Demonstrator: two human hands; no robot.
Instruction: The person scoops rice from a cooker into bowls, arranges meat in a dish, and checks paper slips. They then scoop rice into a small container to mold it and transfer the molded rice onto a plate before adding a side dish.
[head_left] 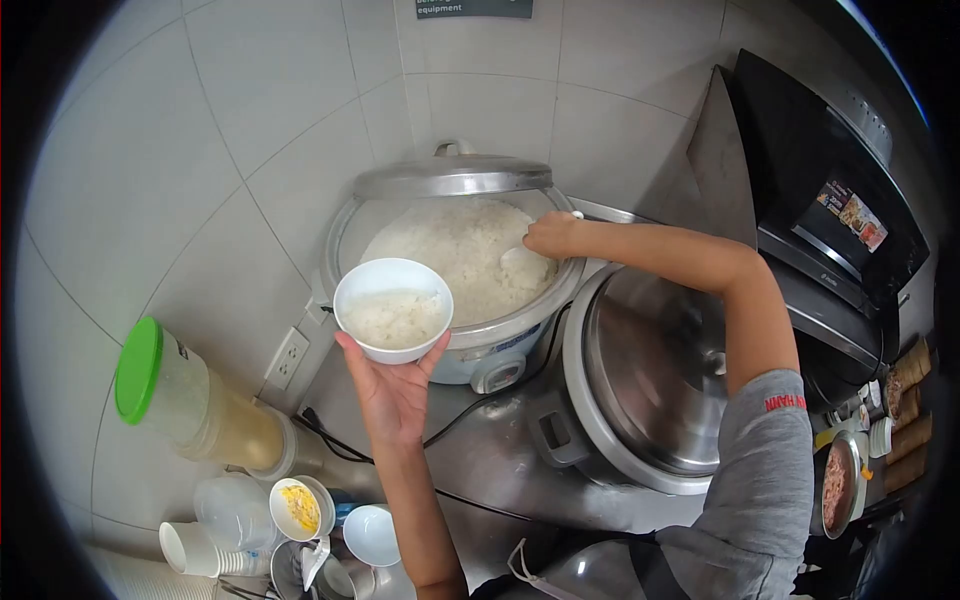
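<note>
My left hand (393, 392) holds up a white bowl (393, 347) from below, thumb and fingers against its sides. Some cooked rice (392, 318) lies inside the bowl. Behind it stands a large rice cooker (480, 345) filled with white rice (450, 235), its metal lid (455, 178) resting tilted at the back of the rim. Over the right part of the pot, my right hand (553, 236) is closed around the handle of a white rice paddle (520, 262). The paddle's blade is partly sunk in the rice and hard to make out.
A second large cooker (655, 370) with its lid on stands at right, under a black appliance (820, 180). At lower left are a green-lidded container (190, 400), a bowl with yellow food (300, 508), stacked cups (190, 550) and a wall outlet (288, 358). A cord crosses the metal counter (480, 450).
</note>
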